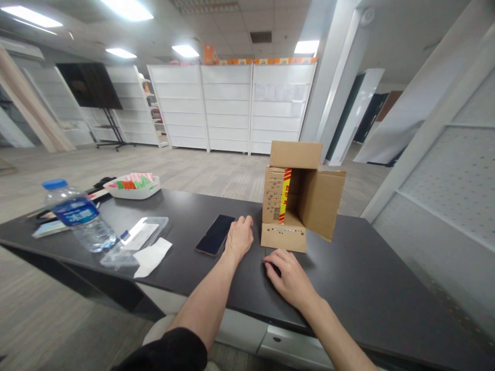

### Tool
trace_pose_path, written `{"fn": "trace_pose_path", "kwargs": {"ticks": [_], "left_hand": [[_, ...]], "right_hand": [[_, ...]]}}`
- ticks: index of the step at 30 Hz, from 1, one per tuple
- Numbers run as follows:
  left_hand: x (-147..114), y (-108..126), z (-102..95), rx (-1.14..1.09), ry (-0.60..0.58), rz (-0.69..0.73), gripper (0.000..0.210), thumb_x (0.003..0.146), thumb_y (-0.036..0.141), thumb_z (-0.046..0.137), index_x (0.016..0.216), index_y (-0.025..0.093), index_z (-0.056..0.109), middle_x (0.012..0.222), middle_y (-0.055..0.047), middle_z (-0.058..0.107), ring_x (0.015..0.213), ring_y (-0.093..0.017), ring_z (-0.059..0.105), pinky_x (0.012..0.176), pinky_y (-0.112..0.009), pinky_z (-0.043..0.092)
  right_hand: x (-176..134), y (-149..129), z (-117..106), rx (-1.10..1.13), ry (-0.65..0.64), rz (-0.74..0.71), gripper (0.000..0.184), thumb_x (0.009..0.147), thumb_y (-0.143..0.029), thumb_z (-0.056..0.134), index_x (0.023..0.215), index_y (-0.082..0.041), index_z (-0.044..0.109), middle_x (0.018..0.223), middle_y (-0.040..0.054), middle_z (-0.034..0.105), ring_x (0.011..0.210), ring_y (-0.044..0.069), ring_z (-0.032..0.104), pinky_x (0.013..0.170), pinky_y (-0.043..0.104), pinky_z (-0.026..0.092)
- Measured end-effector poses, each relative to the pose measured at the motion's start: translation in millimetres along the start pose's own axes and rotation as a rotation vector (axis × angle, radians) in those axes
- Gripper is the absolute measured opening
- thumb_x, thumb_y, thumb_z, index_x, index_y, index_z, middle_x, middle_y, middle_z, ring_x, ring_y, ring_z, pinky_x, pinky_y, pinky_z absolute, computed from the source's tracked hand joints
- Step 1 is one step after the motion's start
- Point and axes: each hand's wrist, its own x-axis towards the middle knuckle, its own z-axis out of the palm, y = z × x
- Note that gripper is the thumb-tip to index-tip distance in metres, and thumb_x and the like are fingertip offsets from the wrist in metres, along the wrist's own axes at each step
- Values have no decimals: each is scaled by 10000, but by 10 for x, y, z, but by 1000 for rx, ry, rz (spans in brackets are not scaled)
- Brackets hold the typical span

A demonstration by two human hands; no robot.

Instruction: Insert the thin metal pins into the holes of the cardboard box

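My left hand [239, 238] rests on the dark desk, its fingers loosely bent and nothing seen in them. Just to its left lies a smartphone [215, 234], black screen up, its lower right edge close to my wrist. My right hand [286, 276] lies palm down on the desk, thumb and forefinger apart with only dark surface between them. Beyond both hands a cardboard box [273, 198] stands with its opening towards me. Its top, right and bottom flaps are spread out, and yellow and red tape [285, 196] runs down beside the opening.
At the left are a water bottle [83, 216] with a blue cap, a clear plastic case [145, 234], a piece of white paper [152, 257] and a white basket [133, 191] of colourful packets. White shelving [228, 105] stands behind; a partition [444, 170] flanks the right.
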Motion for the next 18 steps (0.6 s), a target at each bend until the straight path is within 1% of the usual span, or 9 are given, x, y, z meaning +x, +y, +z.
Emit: {"fn": "trace_pose_path", "kwargs": {"ticks": [5, 8, 10, 12, 15, 18], "left_hand": [[4, 21, -6, 5, 0, -1, 228, 940, 117, 397, 1062, 215, 563, 1046, -65, 617, 964, -196, 619, 927, -336, 439], [8, 19, 4, 7, 2, -5, 224, 938, 118, 400, 1056, 216, 563, 1044, -63, 617, 967, -198, 620, 922, -334, 441], [8, 16, 7, 5, 0, -11, 222, 938, 119, 400, 1052, 218, 562, 1043, -63, 618, 967, -197, 621, 924, -334, 442], [6, 13, 7, 3, 0, -12, 223, 936, 117, 400, 1049, 220, 562, 1043, -62, 621, 960, -196, 622, 925, -333, 442], [4, 10, 7, 2, 4, -4, 220, 934, 116, 399, 1041, 219, 562, 1034, -61, 621, 949, -196, 622, 919, -334, 444], [4, 9, 12, 4, 8, -4, 219, 938, 117, 398, 1043, 220, 560, 1029, -59, 618, 958, -195, 622, 923, -331, 441]], "right_hand": [[86, 106, -45, -32, 66, 65, 172, 971, -188, 511, 972, -208, 682, 938, 65, 672, 925, 237, 612, 841, 375, 476], [204, 191, -82, -92, 140, 87, 189, 967, -202, 498, 931, -209, 684, 927, 70, 670, 931, 243, 598, 851, 380, 458], [292, 238, -98, -164, 190, 109, 192, 954, -202, 499, 916, -216, 687, 954, 74, 673, 961, 257, 582, 871, 399, 433], [374, 273, -102, -234, 249, 144, 172, 932, -201, 518, 943, -215, 690, 1012, 87, 671, 989, 272, 562, 886, 420, 413], [469, 300, -79, -303, 306, 174, 170, 897, -185, 540, 971, -219, 690, 1054, 98, 658, 991, 279, 534, 866, 420, 396], [528, 307, -34, -345, 344, 199, 165, 874, -179, 549, 956, -219, 686, 1070, 112, 649, 1001, 290, 509, 844, 420, 383]]}}
